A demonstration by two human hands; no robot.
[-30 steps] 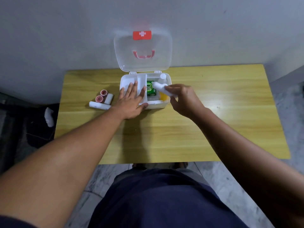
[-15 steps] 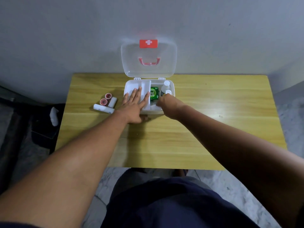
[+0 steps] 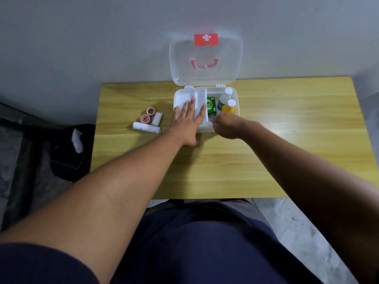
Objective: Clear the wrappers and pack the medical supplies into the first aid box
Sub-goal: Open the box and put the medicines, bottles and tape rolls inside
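Note:
The white first aid box (image 3: 236, 99) stands open at the table's far edge, its clear lid (image 3: 206, 60) leaning on the wall. My left hand (image 3: 188, 119) lies flat on the box's white left tray with fingers spread. Inside on the right are a green packet (image 3: 211, 106), a clear bottle (image 3: 223, 99) and a yellow bottle (image 3: 228, 107) with a white cap. My right hand (image 3: 227, 126) is curled at the box's front right, closed over the yellow bottle's lower end. Left of the box lie two red-rimmed tape rolls (image 3: 147, 114), a white bandage roll (image 3: 157, 118) and a long white pack (image 3: 146, 127).
The wooden table (image 3: 287, 140) stands against a grey wall. On the floor to the left sits a dark bag (image 3: 67, 152) with a white object (image 3: 77, 140) on it. My dark shorts fill the bottom of the view.
My right hand has brought the yellow bottle down into the box's right compartment, and its fist now sits at the front rim. The left hand has stayed on the tray.

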